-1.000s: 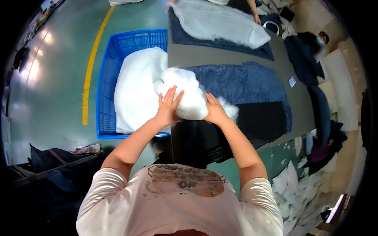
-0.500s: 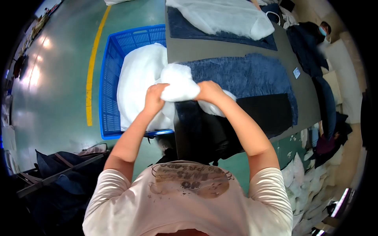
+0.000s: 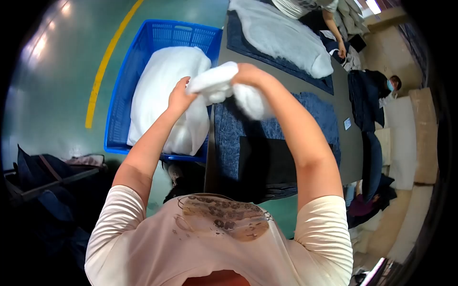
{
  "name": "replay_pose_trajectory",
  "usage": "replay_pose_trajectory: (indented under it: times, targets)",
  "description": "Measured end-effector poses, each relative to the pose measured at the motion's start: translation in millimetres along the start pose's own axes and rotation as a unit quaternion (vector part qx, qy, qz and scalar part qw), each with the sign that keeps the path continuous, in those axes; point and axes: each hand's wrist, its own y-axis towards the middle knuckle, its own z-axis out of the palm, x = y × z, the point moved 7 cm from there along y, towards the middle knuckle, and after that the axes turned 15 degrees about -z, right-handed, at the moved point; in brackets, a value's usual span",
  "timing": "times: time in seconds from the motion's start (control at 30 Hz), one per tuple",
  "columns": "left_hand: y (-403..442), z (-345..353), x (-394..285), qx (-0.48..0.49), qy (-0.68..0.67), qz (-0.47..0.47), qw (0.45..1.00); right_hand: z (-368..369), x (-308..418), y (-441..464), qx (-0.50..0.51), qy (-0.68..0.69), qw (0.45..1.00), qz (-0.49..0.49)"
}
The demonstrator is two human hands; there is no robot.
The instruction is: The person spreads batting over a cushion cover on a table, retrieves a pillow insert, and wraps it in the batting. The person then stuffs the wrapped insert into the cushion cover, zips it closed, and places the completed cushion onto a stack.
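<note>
A bunched sheet of white fluffy batting point(image 3: 213, 82) is stretched between my two hands, lifted above the table's left side. My left hand point(image 3: 181, 97) grips its left end, over the blue crate point(image 3: 117, 119). On the other end my right hand point(image 3: 249, 76) is closed, with a loose, blurred flap hanging below it. More white batting point(image 3: 164, 95) lies in a thick folded pile inside the crate. Under my right arm, a dark blue fuzzy fabric piece point(image 3: 226, 143) is spread on the grey table point(image 3: 353, 152), with a black fabric piece point(image 3: 267, 159) over its near part.
Farther along the table, another white batting sheet point(image 3: 281, 38) covers dark blue fabric, near a co-worker's hand point(image 3: 341, 50). A small card point(image 3: 347, 124) lies by the table's right edge. Another person point(image 3: 381, 90) is at the right. Dark fabric point(image 3: 52, 205) fills a rack at lower left.
Both hands have lifted the batting higher and farther out, and its loose end now swings below my right hand. The view has shifted, bringing a co-worker's arm into sight.
</note>
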Motion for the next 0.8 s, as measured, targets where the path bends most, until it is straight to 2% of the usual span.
replay_pose_trajectory:
  times: [0.03, 0.1, 0.17, 0.2, 0.27, 0.33, 0.37, 0.4, 0.43, 0.47, 0.5, 0.53, 0.57, 0.63, 0.7, 0.73, 0.8]
  targets:
    - [-9.8, 4.3, 1.3, -0.013, 0.007, 0.009, 1.000, -9.7, 6.3, -2.8, 0.007, -0.103, 0.995, -0.001]
    - [-29.9, 17.2, -4.7, 0.020, 0.034, 0.078, 0.996, -34.4, 19.9, -10.1, 0.016, -0.212, 0.977, -0.018]
    - [-53.1, 32.7, -4.5, -0.018, -0.035, 0.130, 0.991, -58.7, 35.0, -9.8, -0.021, -0.290, 0.951, -0.108]
    - [-63.4, 45.0, -5.5, 0.020, -0.017, 0.071, 0.997, -77.4, 58.6, -19.2, -0.036, -0.350, 0.927, -0.127]
    - [-74.8, 63.7, -6.2, 0.002, -0.015, 0.023, 1.000, -111.4, 94.8, -28.8, -0.101, -0.486, 0.848, -0.188]
    - [-76.4, 74.1, -8.9, 0.011, -0.034, -0.045, 0.998, -146.1, 122.5, -41.1, -0.195, -0.531, 0.775, -0.281]
    - [-73.4, 74.2, -16.4, 0.001, -0.036, -0.050, 0.998, -167.1, 130.6, -49.6, -0.216, -0.533, 0.767, -0.286]
    - [-70.3, 72.7, -23.9, -0.008, -0.037, -0.056, 0.998, -190.4, 135.3, -54.6, -0.220, -0.508, 0.783, -0.283]
    - [-66.8, 70.3, -29.7, -0.017, -0.038, -0.062, 0.997, -193.7, 147.7, -56.8, -0.120, -0.517, 0.843, -0.086]
    - [-58.9, 62.9, -34.2, -0.060, -0.051, -0.063, 0.995, -217.3, 135.3, -58.2, -0.193, -0.481, 0.826, -0.221]
    - [-44.9, 56.7, -39.2, -0.101, -0.065, -0.066, 0.991, -239.7, 131.6, -75.1, -0.228, -0.433, 0.828, -0.273]
    - [-30.7, 50.0, -46.1, -0.141, -0.079, -0.066, 0.985, -253.2, 154.7, -111.2, -0.248, -0.473, 0.804, -0.260]
    - [-19.4, 41.6, -55.6, -0.158, -0.071, -0.087, 0.981, -271.0, 159.1, -135.1, -0.258, -0.514, 0.801, -0.167]
    - [2.6, 35.5, -76.3, -0.132, -0.030, -0.065, 0.989, -296.5, 162.9, -210.4, -0.301, -0.525, 0.776, -0.178]
    - [15.4, 39.4, -101.1, -0.058, 0.028, -0.021, 0.998, -319.8, 132.1, -306.5, -0.318, -0.553, 0.748, -0.183]
    - [17.5, 44.8, -111.6, -0.019, 0.059, 0.001, 0.998, -328.3, 110.6, -350.5, -0.310, -0.580, 0.735, -0.166]
    - [14.5, 58.5, -135.6, 0.033, 0.073, 0.052, 0.995, -336.7, 66.0, -412.6, -0.235, -0.704, 0.664, -0.095]
